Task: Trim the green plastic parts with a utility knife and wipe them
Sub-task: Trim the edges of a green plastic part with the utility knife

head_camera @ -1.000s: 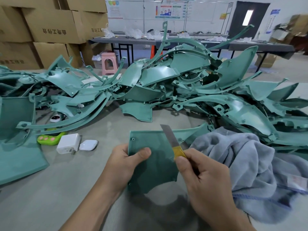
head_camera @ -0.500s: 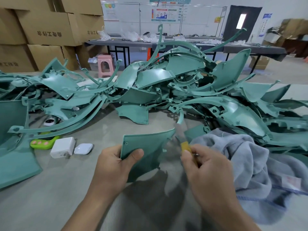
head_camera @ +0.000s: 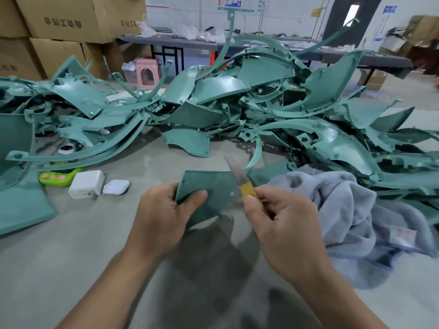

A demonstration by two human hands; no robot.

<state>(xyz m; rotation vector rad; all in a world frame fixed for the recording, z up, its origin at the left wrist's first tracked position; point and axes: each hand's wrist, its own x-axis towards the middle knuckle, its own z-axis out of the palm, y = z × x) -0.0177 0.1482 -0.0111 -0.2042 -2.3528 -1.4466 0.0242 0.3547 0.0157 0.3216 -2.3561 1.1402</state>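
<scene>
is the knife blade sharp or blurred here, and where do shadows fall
Head view: the utility knife blade is slightly smeared, the green panel fairly crisp; head view: a soft shadow of the left hand, right hand and panel falls on the floor just below them; head view: wide-angle bending tilts the cardboard boxes at the left edge.

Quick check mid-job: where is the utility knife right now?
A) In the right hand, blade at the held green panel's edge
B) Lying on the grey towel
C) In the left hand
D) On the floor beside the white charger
A: the right hand grips the yellow-handled utility knife, its blade crossing the upper right edge of the green panel that the left hand holds.
</scene>
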